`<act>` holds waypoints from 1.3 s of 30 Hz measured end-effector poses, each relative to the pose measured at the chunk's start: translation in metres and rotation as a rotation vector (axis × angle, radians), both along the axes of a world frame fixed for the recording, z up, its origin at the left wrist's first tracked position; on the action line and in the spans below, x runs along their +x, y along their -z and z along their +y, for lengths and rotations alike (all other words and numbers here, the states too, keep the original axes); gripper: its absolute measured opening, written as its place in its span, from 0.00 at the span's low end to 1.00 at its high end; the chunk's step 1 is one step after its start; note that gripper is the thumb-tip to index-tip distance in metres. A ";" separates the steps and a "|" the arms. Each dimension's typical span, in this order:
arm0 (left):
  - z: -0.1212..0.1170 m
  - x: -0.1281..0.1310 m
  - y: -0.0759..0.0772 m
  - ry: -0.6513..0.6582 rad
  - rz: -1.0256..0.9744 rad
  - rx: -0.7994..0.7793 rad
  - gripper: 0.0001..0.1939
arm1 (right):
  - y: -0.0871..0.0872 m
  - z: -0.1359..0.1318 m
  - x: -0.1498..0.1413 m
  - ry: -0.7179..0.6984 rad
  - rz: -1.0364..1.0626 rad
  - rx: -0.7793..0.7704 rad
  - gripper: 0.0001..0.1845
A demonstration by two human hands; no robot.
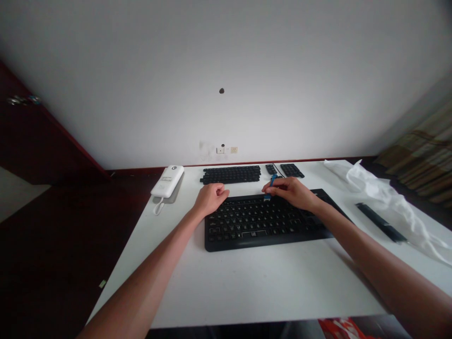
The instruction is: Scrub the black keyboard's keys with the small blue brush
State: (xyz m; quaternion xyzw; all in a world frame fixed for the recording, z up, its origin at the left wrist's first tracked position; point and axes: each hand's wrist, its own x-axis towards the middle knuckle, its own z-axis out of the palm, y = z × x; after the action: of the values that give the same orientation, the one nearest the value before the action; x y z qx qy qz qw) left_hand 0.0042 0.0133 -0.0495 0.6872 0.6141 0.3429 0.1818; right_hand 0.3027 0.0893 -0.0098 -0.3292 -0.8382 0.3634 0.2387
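Note:
A black keyboard base (254, 244) with its keycaps off lies on the white table, bare switch sockets showing. My right hand (291, 190) pinches a small blue brush (273, 179), its pale bristle end down on the keyboard's upper rows. At the keyboard's top left corner rests my left hand (211, 197), fingers curled into a loose fist with nothing visible in them; it covers that corner. Behind the keyboard, the removed black keycaps (231, 174) are laid out in rows. Smaller groups, a number-pad block (292, 170) and a little cluster (271, 169), sit to their right.
A white power bank (167, 181) with a strap lies at the table's left edge. On the right are a crumpled white plastic bag (374, 186) and a dark flat strip (381, 222). The wall with sockets (234, 150) stands behind the table (226, 287).

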 end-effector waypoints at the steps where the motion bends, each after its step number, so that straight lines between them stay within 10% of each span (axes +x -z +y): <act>1: 0.000 0.000 0.000 0.002 -0.001 0.001 0.22 | 0.000 0.000 0.000 0.000 -0.002 0.000 0.20; 39: -0.001 -0.001 0.000 0.005 -0.006 0.001 0.22 | -0.004 0.000 0.004 0.003 -0.070 0.108 0.20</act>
State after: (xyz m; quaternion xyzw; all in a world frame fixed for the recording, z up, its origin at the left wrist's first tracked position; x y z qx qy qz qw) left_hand 0.0034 0.0124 -0.0500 0.6876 0.6118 0.3450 0.1842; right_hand 0.3069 0.0896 -0.0060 -0.3295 -0.8640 0.3056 0.2271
